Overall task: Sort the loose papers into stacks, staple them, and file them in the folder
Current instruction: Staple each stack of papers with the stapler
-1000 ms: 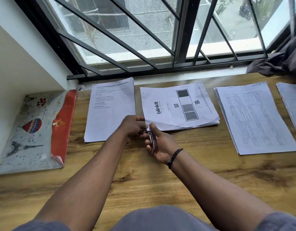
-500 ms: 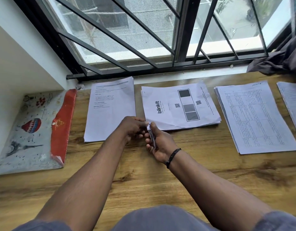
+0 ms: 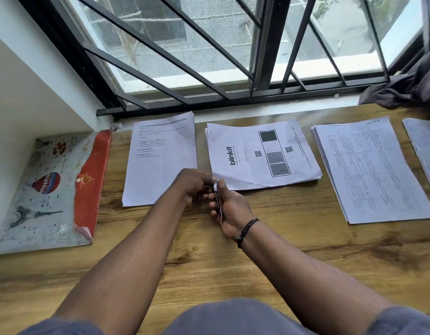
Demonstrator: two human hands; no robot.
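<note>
Several paper stacks lie in a row on the wooden desk (image 3: 293, 250): a text stack (image 3: 160, 160), a "blinkit" stack (image 3: 262, 155), a table-form stack (image 3: 368, 170), and the edge of another stack (image 3: 424, 146) at far right. My right hand (image 3: 231, 209) grips a small dark stapler (image 3: 218, 201) at the near left corner of the blinkit stack. My left hand (image 3: 196, 187) has its fingers curled at the stapler's tip and that paper corner. A printed folder (image 3: 47, 192) with a red flap lies at the left.
A barred window (image 3: 209, 56) runs along the desk's far edge. White wall (image 3: 28, 93) closes in the left side above the folder. Dark cloth (image 3: 407, 88) is bunched at the back right corner.
Both hands stay at the blinkit stack's near left corner with the stapler; only small finger shifts show.
</note>
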